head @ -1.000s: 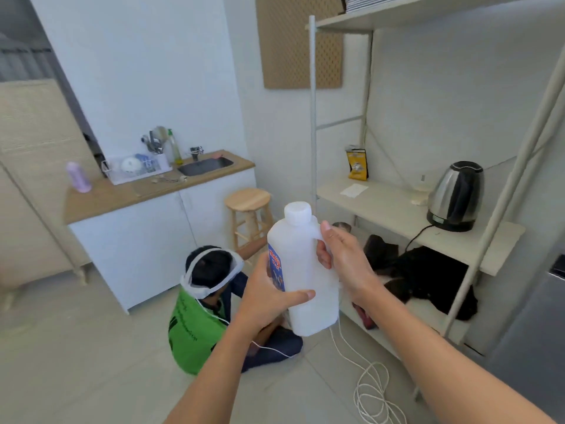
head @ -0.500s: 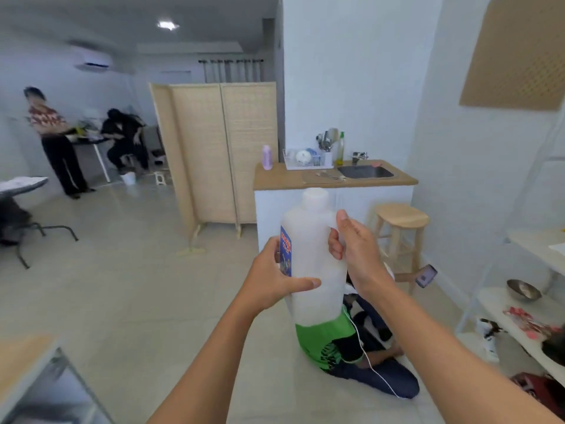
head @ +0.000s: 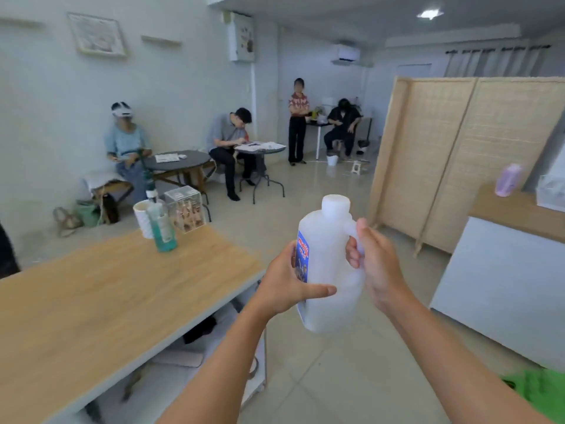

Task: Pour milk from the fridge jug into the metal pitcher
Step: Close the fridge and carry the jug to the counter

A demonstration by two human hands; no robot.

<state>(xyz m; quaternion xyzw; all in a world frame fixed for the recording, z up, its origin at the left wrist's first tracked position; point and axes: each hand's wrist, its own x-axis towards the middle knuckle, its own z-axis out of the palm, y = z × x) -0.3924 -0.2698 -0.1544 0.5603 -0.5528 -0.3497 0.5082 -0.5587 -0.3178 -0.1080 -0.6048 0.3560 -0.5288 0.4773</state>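
Observation:
I hold a white plastic milk jug (head: 328, 270) upright in front of me, cap on, blue label facing left. My left hand (head: 287, 286) wraps around the jug's body, thumb across its front. My right hand (head: 374, 264) grips the jug's handle on the right side. The jug hangs in the air over the floor, just right of the wooden table's corner. No metal pitcher shows in this view.
A long wooden table (head: 107, 301) lies at the left, with a white cup (head: 143, 218), a teal bottle (head: 162, 224) and a clear box (head: 185, 209) at its far end. A white counter (head: 504, 286) and woven screen (head: 458, 154) stand right. Several people sit or stand farther back.
My view has swung to the left, from the shelf and sink counter to the wooden table and the room behind. Both hands keep the same hold on the jug.

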